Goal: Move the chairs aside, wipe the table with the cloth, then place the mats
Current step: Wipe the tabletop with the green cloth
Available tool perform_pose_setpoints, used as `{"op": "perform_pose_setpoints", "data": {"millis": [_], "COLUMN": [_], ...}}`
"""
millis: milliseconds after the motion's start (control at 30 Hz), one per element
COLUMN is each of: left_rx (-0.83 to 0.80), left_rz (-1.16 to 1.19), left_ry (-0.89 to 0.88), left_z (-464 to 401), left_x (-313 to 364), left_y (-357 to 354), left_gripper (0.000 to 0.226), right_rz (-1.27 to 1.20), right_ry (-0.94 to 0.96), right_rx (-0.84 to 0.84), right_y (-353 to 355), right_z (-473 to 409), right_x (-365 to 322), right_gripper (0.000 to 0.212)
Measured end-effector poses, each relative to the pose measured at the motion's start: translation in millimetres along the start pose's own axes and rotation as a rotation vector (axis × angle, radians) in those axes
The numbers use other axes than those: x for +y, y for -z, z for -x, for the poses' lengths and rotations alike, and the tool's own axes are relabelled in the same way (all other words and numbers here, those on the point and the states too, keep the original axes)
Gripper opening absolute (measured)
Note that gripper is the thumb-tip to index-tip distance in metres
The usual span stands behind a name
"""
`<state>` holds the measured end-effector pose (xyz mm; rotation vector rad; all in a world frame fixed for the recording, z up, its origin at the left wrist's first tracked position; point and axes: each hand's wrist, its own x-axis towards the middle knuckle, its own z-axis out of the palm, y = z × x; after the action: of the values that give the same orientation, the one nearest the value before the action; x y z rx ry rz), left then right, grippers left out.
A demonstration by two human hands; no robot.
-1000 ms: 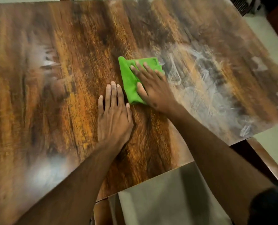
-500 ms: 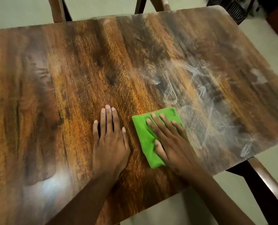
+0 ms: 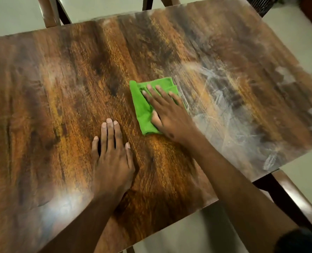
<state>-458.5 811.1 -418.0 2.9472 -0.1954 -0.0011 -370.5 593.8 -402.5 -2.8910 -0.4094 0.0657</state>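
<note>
While the left hand (image 3: 113,161) stays flat, fingers together, braced on the glossy brown wood-grain surface (image 3: 60,92), the right hand (image 3: 167,114) has pushed the folded bright green cloth (image 3: 142,106) away from the near edge again, back toward the middle. So the wiping is mid-stroke, and pale smears to the right remain. Fingers spread, the right palm presses the cloth down, just beside the left fingertips. No mats in sight.
</note>
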Motion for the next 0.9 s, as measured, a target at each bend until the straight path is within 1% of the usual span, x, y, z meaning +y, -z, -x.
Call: {"op": "perform_pose_setpoints", "data": {"millis": [200, 267, 333, 433, 567, 633, 733, 800, 900], "left_rx": [-0.002, 0.001, 0.004, 0.013, 0.007, 0.003, -0.001, -0.007, -0.006], "left_rz": [0.002, 0.005, 0.004, 0.006, 0.008, 0.012, 0.028, 0.031, 0.043], "left_ry": [-0.004, -0.005, -0.001, 0.005, 0.001, -0.001, -0.014, -0.056, -0.143], "left_z": [1, 1, 1, 0, 0, -1, -1, 0, 1], "left_x": [-1, -1, -1, -1, -1, 0, 0, -1, -1], "left_y": [-1, -1, -1, 0, 0, 0, 1, 1, 0], "left_gripper": [0.067, 0.068, 0.068, 0.068, 0.068, 0.068, 0.068, 0.066, 0.064], "right_rz": [0.039, 0.066, 0.056, 0.041, 0.016, -0.003, -0.036, -0.054, -0.045], "right_ry": [-0.026, -0.048, -0.066, -0.067, -0.030, -0.035, -0.078, -0.089, -0.075], "right_rx": [-0.083, -0.100, -0.114, -0.089, -0.059, -0.074, -0.124, -0.102, -0.046], "right_y": [6, 8, 8, 8, 11, 18, 28, 26, 16], "right_z": [168, 199, 205, 178, 90, 33, -35, -48, -16], "right_x": [-4, -6, -7, -2, 21, 34, 39, 39, 38], "right_gripper": [0.071, 0.073, 0.074, 0.071, 0.065, 0.068, 0.078, 0.078, 0.073]}}
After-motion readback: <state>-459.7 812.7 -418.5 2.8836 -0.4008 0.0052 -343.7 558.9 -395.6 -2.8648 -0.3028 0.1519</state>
